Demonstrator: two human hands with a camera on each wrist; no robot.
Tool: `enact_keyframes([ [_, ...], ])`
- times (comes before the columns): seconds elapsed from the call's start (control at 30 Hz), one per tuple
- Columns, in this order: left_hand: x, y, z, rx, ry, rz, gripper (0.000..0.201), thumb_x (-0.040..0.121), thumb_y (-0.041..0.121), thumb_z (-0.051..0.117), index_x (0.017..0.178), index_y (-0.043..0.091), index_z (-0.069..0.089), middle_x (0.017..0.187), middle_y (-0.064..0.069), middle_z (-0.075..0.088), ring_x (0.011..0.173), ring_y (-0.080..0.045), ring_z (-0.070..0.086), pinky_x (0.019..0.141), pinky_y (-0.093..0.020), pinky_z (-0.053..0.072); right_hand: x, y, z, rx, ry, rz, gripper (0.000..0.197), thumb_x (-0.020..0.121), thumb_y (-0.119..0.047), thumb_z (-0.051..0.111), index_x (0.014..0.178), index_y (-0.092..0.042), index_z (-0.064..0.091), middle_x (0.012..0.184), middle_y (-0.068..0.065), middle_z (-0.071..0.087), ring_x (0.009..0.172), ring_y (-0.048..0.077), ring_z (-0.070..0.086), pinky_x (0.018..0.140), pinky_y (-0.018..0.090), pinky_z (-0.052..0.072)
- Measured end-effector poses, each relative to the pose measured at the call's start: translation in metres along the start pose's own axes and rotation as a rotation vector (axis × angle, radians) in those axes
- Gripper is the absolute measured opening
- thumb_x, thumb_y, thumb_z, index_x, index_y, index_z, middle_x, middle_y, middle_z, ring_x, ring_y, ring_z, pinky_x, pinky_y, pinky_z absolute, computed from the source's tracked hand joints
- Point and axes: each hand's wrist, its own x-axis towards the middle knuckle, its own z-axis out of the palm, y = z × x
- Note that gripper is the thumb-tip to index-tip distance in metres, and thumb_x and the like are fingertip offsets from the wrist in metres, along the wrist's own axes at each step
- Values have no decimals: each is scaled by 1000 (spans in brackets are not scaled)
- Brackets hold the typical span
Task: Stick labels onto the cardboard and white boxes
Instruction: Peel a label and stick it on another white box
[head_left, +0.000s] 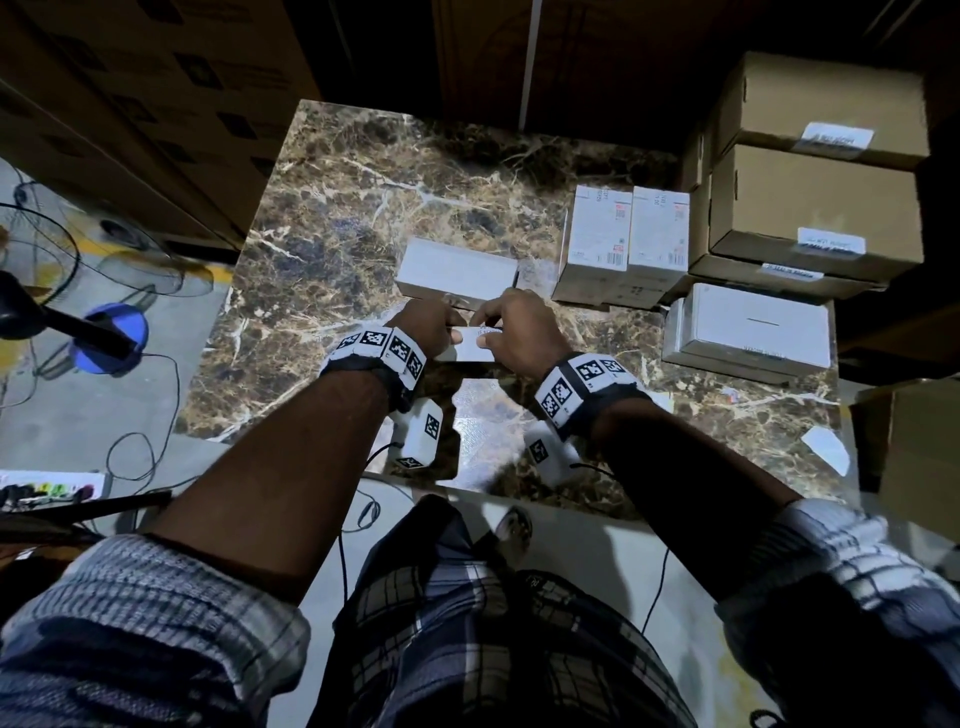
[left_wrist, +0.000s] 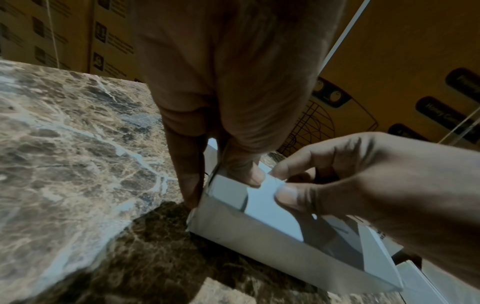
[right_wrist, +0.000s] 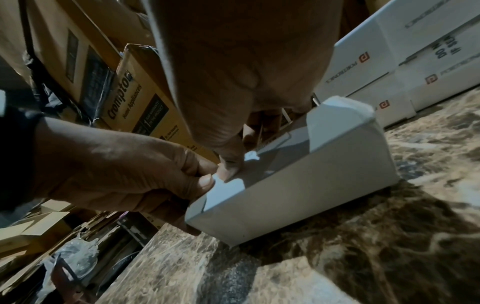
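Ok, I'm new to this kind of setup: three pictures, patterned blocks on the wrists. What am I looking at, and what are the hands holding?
There is no machine here, just a person at a marble table. The patterned bands carry small cameras. The big picture comes from a camera on the head, looking down; the other two look along each wrist at the fingers.

Both hands work on one small white box standing on the table. The left hand grips its left end, thumb on top. The right hand pinches a white label against the box's top face.

Behind it lies another white box. To the right stand more white boxes, and stacked cardboard boxes that already carry labels.
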Motion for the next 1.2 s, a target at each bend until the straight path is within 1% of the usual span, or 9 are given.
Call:
enact_keyframes([
  [0.17,-1,-1,1,-6,9,7,30,97,18,60,126,14,67,122,-14,68,113,-29,60,87,-28,42,0,-1,1,89,36,13,6,75,-30,82,77,-29,76,84,-8,66,87,17,60,84,43,51],
  [0.3,0,-2,0,-32,14,-10,30,98,17,59,127,14,67,130,-12,64,122,-28,56,97,-30,42,-7,22,-16,139,62,23,3,82,-19,79,79,-19,79,81,-8,70,78,10,62,79,34,53],
  [0.47,-1,-1,1,-52,10,-24,34,98,17,59,131,12,63,138,-13,58,129,-29,51,104,-33,41,-17,41,-30,131,75,41,2,84,-15,77,84,-13,79,82,-6,67,74,3,56,70,23,43],
  [0.57,-1,-1,2,-69,13,-28,35,98,16,59,132,11,62,138,-14,58,130,-30,51,104,-33,40,-23,47,-31,167,118,68,4,84,-13,75,84,-15,79,81,-7,69,78,7,60,77,25,45],
  [0.67,-3,-3,4,-113,24,-46,34,97,16,59,130,10,63,137,-13,59,129,-30,51,104,-32,39,-28,47,-30,186,130,126,7,86,-15,73,89,-16,78,95,0,73,91,15,63,84,27,47],
  [0.97,-14,-4,16,-195,59,-101,39,100,23,56,137,12,56,142,-13,54,130,-32,49,108,-39,41,-46,53,-21,244,-2,298,48,91,-41,68,132,-18,60,140,3,57,126,23,54,91,21,36],
  [1.03,-16,-3,16,-188,58,-105,39,99,23,57,137,13,56,140,-13,56,129,-31,51,107,-39,42,-47,48,-16,261,45,319,52,88,-48,70,128,-17,61,136,5,59,120,24,56,88,23,38],
  [1.13,-18,0,17,-165,67,-104,39,99,23,57,137,12,57,138,-14,57,128,-31,52,107,-38,42,-47,38,-9,180,103,351,51,83,-52,73,116,-16,59,116,8,64,93,21,53,75,27,40],
  [1.2,-19,1,18,-160,71,-103,39,99,22,58,136,11,57,139,-14,57,128,-32,51,108,-38,41,-45,38,-9,174,93,364,46,84,-48,73,114,-16,60,117,9,63,92,21,53,75,27,40],
])
